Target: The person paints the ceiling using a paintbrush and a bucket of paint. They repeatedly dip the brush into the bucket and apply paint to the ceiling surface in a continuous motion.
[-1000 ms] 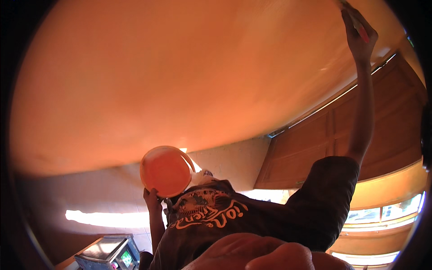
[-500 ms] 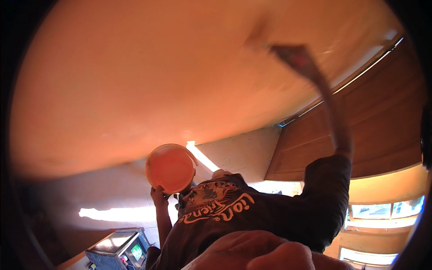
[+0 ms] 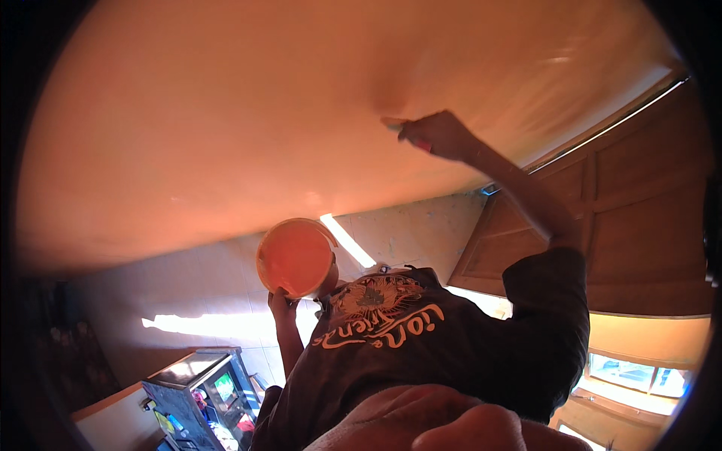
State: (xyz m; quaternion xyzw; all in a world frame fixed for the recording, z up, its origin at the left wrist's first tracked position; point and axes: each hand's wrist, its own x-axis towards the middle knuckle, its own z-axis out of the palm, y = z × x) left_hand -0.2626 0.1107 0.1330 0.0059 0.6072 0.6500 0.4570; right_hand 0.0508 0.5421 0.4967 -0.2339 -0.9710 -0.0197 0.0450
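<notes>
My left hand [image 3: 281,307] is closed on the rim of a round bucket [image 3: 327,279], held in front of my body. Orange paint [image 3: 297,255] shows inside it, and the bucket leans so that its mouth is in view. My right arm stretches up to a broad orange wall [image 3: 226,113]. In that hand [image 3: 444,135], the fingers wrap round a paintbrush [image 3: 391,122] whose tip is at the wall surface. A bit of red shows by the fingers; most of the handle is hidden.
A brown panelled door [image 3: 639,218] stands to the right of the wall. At lower left is a dark cabinet [image 3: 192,376] with a lit screen and several small things. The tiled floor [image 3: 406,237] carries bright sunlight strips. Windows [image 3: 632,372] show at lower right.
My right hand has moved left and a little down across the wall with the paintbrush. The bucket stays in my left hand; the whole view has shifted slightly.
</notes>
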